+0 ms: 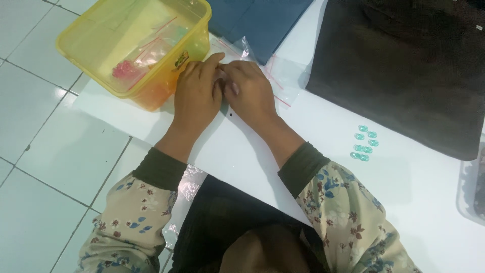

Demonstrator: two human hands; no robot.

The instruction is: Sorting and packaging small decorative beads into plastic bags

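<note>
Head view, looking straight down: both hands are bunched together on the white desk [323,167], left hand [198,93] and right hand [248,93] touching at the fingertips. Both grips are pinched closed on something tiny between them, too small to make out, and it sits right where the fingers meet. Under and just beyond the grip lies a clear zip bag [280,76] with a red seal line, so the small thing is over that bag's near edge. One dark speck [231,115] rests on the desk just below the grip. Directly left of the grip, almost touching the left knuckles, stands a yellow plastic tub [136,43] holding more little bags and pink beads [123,69]. Well off to the right of the grip, a cluster of teal beads [365,144] waits beside a dark cloth [404,71]. My read: doing this well means keeping the wrists planted on the desk, fingertips low and pressure light, so nothing small pops loose and rolls
</note>
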